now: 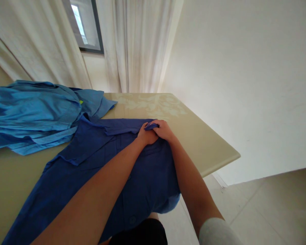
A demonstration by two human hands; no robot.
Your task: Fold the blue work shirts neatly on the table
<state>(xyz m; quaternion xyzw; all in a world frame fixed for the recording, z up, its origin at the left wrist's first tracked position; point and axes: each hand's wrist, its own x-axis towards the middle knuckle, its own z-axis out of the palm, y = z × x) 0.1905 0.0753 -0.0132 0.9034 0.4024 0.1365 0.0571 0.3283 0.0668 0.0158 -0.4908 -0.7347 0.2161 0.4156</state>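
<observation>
Shirt (153,170) on the bench (201,143)

In the head view, the shirt's near part hangs down freely. The right hand (164,130) is closed on a fold (152,126), probably to steady it; the left hand (148,136) touches beside, but its grip I cannot tell.

The bare left forearm (99,187) slants in from lower left, the bare right forearm (188,173) from lower right. The left-hand grip (148,136) and right-hand grip (163,129) meet, right fingers curled, left fingertips partly hidden.
</observation>
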